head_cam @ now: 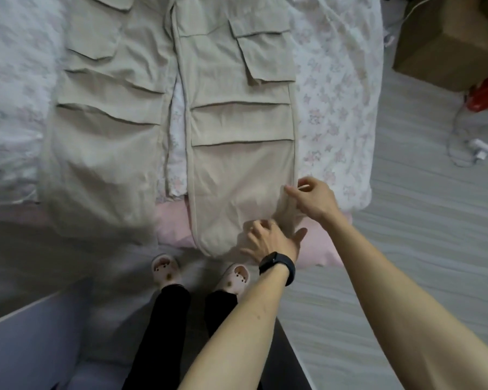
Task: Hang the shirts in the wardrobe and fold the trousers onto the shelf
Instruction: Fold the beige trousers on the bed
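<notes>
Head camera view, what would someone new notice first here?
Beige cargo trousers lie spread flat across the floral bed, legs pointing toward the person. At the hem of the leg on the picture's right, the right hand pinches the outer edge, while the left hand, with a black watch, touches the cloth just below. Pale slippers stand on the floor beneath.
</notes>
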